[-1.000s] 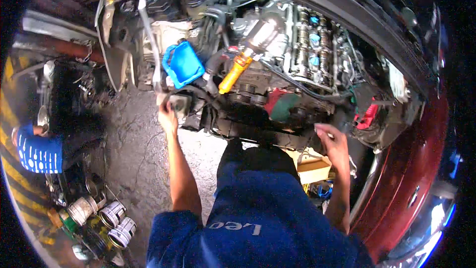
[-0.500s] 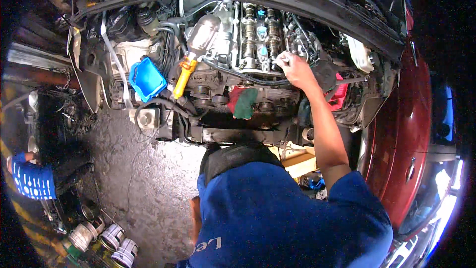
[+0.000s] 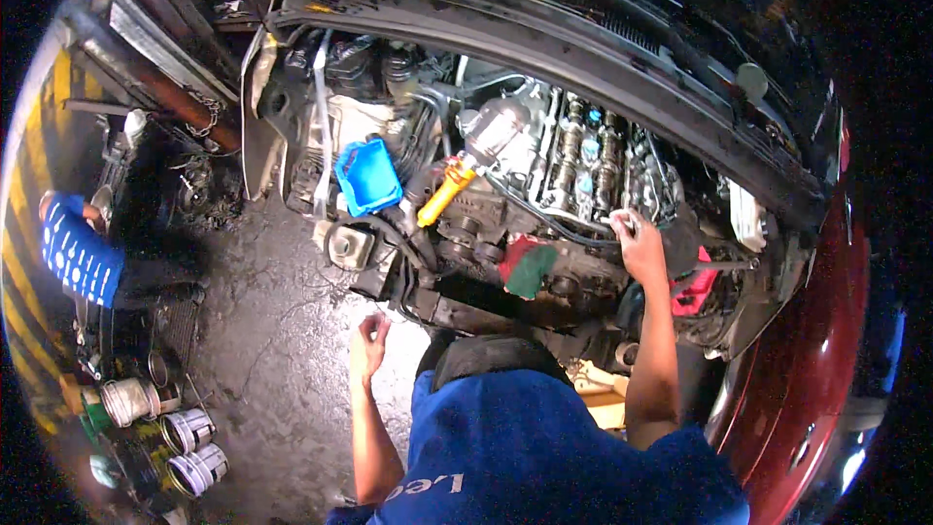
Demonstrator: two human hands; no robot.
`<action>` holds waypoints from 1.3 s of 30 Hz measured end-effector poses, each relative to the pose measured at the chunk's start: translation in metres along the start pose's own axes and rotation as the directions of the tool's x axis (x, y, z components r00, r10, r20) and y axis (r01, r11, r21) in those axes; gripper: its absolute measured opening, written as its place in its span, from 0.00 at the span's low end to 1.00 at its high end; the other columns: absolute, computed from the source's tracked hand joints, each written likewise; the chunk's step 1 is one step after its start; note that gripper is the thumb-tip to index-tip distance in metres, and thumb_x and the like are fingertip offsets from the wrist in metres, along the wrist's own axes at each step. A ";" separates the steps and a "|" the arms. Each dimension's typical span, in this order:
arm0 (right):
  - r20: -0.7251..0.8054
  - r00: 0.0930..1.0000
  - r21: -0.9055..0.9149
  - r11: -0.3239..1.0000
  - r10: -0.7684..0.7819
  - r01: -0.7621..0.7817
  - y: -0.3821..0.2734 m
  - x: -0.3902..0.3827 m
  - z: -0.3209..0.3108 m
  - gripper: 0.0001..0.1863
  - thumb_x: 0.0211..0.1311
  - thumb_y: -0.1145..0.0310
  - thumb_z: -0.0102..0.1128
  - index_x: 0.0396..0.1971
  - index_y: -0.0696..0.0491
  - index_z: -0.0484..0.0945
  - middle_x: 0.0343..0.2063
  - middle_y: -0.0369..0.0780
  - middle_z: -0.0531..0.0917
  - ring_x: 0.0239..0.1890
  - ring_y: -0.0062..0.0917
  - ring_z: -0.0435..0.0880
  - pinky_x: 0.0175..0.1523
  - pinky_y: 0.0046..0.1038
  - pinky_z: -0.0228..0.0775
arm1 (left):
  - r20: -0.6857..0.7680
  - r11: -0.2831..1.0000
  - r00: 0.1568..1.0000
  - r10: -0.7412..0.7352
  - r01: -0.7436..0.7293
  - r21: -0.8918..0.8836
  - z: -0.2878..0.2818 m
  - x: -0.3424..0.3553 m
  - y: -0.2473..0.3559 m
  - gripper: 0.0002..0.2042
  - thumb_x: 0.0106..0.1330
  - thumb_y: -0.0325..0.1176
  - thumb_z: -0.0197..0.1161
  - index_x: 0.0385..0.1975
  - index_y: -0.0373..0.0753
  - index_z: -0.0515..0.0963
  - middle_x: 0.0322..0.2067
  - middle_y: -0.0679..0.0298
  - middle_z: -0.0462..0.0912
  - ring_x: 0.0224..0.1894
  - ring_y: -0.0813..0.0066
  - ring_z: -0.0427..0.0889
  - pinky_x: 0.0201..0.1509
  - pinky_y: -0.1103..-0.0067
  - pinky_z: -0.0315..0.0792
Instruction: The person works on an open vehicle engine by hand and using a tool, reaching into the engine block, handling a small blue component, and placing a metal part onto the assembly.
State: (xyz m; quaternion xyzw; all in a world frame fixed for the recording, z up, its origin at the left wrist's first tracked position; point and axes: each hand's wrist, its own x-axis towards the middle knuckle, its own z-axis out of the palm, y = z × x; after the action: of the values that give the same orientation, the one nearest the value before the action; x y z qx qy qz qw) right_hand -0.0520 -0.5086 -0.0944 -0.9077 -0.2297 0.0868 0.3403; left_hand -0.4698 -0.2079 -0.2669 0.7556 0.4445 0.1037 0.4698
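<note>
My right hand is at the front right edge of the open engine's cylinder head, its fingers pinched on something small that I cannot make out. My left hand is lower and to the left, beside the front bumper area, with its fingers curled in; whatever may be in them is hidden. A lit work lamp with a yellow handle lies across the engine. To its left sits a blue plastic tray. A red and green rag rests on the front of the engine.
A dark red car body stands at my right. A co-worker in blue works at the left. Several buckets stand on the wet floor at lower left. A cardboard box lies below the bumper. The raised panel edge spans above.
My right hand has risen from the front of the bay to the cylinder head. My left hand has left the reservoir area and moved down beside the bumper.
</note>
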 end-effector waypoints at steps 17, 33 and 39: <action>-0.061 0.998 0.076 0.997 0.000 0.004 -0.039 -0.051 -0.028 0.11 0.67 0.65 0.59 0.42 0.55 0.81 0.37 0.44 0.86 0.40 0.28 0.84 0.49 0.28 0.72 | 0.375 -0.529 -0.396 0.838 -0.756 0.385 -0.201 -0.069 0.449 0.19 0.53 0.24 0.64 0.40 0.61 0.75 0.35 0.60 0.82 0.31 0.63 0.84 0.19 0.80 0.69; 0.015 0.998 0.139 0.988 -0.065 0.062 -0.074 -0.036 -0.007 0.12 0.66 0.67 0.60 0.45 0.55 0.81 0.33 0.37 0.85 0.37 0.21 0.81 0.46 0.25 0.72 | -0.035 0.350 0.475 0.879 -0.595 0.724 -0.199 -0.082 0.429 0.14 0.57 0.30 0.66 0.43 0.36 0.79 0.38 0.55 0.82 0.37 0.64 0.81 0.46 0.72 0.74; 0.064 0.990 0.755 0.643 0.124 -0.129 -0.083 -0.058 0.006 0.19 0.64 0.69 0.60 0.54 0.57 0.76 0.32 0.36 0.80 0.27 0.13 0.72 0.29 0.16 0.61 | -0.082 0.428 0.499 0.863 -0.634 0.644 -0.198 0.215 0.414 0.11 0.65 0.35 0.61 0.42 0.38 0.83 0.41 0.54 0.83 0.45 0.54 0.83 0.51 0.69 0.75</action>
State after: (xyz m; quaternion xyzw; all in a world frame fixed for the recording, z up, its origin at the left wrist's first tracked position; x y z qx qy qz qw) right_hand -0.1342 -0.4781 -0.0441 -0.6966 -0.1099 0.2008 0.6800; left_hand -0.2202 0.0121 0.1156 0.9319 0.1446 0.3306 0.0362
